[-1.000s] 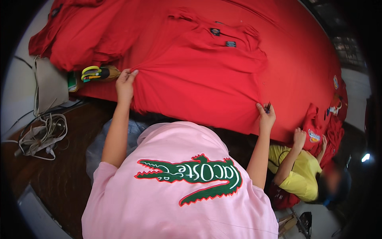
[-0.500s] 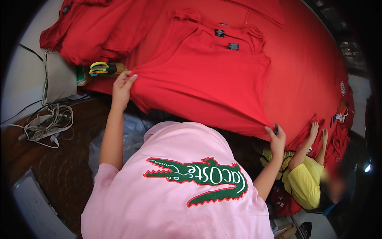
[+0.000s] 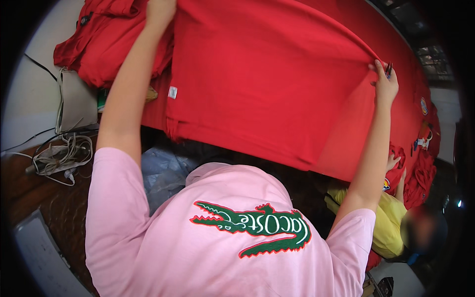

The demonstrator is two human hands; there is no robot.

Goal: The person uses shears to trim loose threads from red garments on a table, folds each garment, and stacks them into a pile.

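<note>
A red T-shirt (image 3: 257, 84) lies spread over the red-covered table, its far edge raised and pulled taut between my hands. My left hand (image 3: 162, 9) is at the shirt's upper left corner, at the top of the picture; its fingertips are cut off, but the cloth is drawn up to it. My right hand (image 3: 386, 86) is closed on the upper right part of the shirt. A small dark pronged tool (image 3: 389, 69), perhaps thread snips, sticks up between its fingers. A white label (image 3: 172, 92) shows on the shirt's left side.
More red garments (image 3: 106, 44) are heaped at the far left. Beside them stand a grey panel (image 3: 79, 109) and a tangle of cables (image 3: 64, 153). At the right, a person in a yellow shirt (image 3: 383, 227) handles red clothing (image 3: 420, 173). Clear plastic (image 3: 166, 171) lies below the table edge.
Both hands have moved away from me, the right one also to the right, carrying the shirt's edge across the table. The neckline labels are out of sight; a white side label now shows.
</note>
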